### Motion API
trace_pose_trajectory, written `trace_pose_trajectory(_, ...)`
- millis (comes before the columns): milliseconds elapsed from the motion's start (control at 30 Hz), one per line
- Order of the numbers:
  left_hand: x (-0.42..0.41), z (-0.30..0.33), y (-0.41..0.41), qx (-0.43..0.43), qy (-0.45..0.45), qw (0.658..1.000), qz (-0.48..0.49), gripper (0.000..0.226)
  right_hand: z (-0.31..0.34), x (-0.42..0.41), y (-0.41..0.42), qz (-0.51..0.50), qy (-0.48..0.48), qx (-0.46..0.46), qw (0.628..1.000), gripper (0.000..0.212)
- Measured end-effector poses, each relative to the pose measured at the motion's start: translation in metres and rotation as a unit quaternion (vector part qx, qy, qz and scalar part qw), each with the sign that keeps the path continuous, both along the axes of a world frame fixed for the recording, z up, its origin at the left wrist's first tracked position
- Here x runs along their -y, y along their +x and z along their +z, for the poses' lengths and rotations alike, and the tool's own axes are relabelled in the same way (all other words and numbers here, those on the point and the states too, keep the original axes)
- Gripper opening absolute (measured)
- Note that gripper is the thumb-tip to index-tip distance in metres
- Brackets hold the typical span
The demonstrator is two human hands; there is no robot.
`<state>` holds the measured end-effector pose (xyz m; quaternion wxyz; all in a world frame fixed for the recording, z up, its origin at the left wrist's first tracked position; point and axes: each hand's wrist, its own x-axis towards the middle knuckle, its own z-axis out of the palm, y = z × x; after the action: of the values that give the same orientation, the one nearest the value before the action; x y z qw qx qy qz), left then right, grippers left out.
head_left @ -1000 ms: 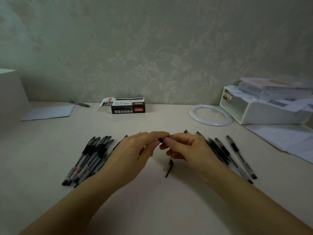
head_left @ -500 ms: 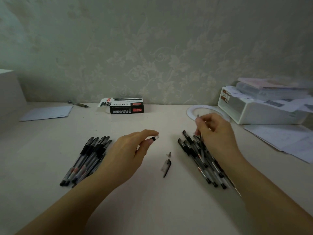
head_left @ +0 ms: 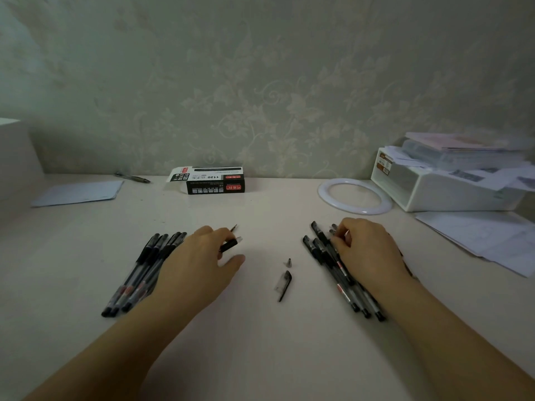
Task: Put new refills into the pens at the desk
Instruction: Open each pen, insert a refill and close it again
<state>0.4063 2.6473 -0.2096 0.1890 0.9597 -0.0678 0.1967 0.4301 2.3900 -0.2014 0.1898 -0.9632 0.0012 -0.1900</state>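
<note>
I've got the left hand (head_left: 199, 264) pinching an open pen barrel (head_left: 229, 245), right hand (head_left: 369, 250) curled into the pen pile (head_left: 341, 270), grip unclear. Loose tip cone (head_left: 288, 263) nearby could get knocked away.

Dim, flat indoor light with a greenish-grey cast, no clear source visible. Desk (head_left: 260, 357) brightest in the middle band, falling off toward the near edge and the corners. Soft, weak shadows — faint smudges under the left hand (head_left: 199, 267), right hand (head_left: 367, 253) and the loose pen cap (head_left: 283, 285). No hard glare; mild sheen on the white ring (head_left: 324, 195). Wide-angle distortion — desk's back edge bows, forearms stretch at the bottom. Papers on the white box (head_left: 451, 195) smeared and soft at the right edge. Wallpaper (head_left: 260, 82) low contrast, slightly noisy.
</note>
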Motion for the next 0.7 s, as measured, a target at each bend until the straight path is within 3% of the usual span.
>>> trace_pose_trajectory(200,-0.001,-0.002,0.001,-0.049,0.032,0.998,0.019,0.039,0.002,-0.005,-0.001,0.021,0.033,0.032,0.999,0.012)
trace_pose_trajectory(400,0.001,0.000,0.000,-0.033,0.032,0.999,0.025,0.032,0.003,-0.029,-0.012,0.136,0.050,0.090,0.985,0.006)
trace_pose_trajectory(700,-0.009,0.005,0.002,-0.073,0.045,0.990,0.110,0.037,-0.002,-0.038,-0.015,0.191,0.046,0.078,0.977,0.009)
